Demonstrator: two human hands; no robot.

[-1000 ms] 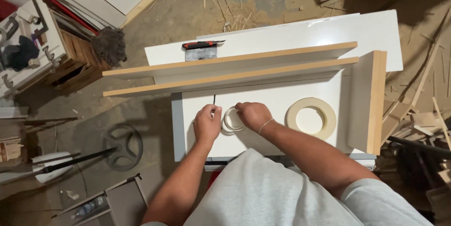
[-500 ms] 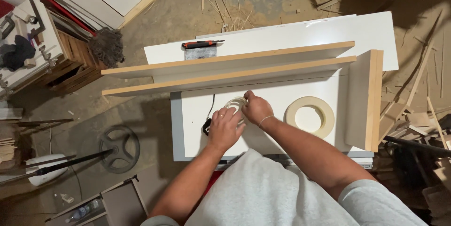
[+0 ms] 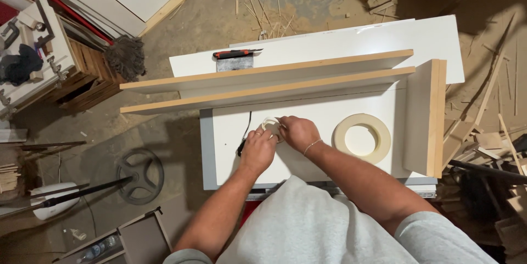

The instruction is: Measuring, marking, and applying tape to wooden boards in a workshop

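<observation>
Seen from above, a person in a grey top leans over a white worktable (image 3: 329, 159) with both hands close together near its middle. The left hand (image 3: 257, 150) and the right hand (image 3: 297, 132) are curled around a small pale roll of tape (image 3: 269, 125), fingers bent in on it from either side; the roll sits just above the tabletop between the 2 hands, and how tightly each grips it cannot be told. A thin bracelet (image 3: 312, 145) circles the right wrist. A slim black tool (image 3: 244, 136) lies on the table just beside the left hand, its lower end near the knuckles. To the right, apart from the hands, a large cream ring of edge banding (image 3: 362, 138) lies flat on the table. 2 long boards with raw wood edges (image 3: 263, 85) stand on edge across the far side of the table, and a shorter board (image 3: 430, 116) stands at the right end. Beyond them a red-handled utility knife (image 3: 236, 53) rests on a white panel (image 3: 384, 39). A black wheel (image 3: 139, 175) lies on the dusty floor at left.
</observation>
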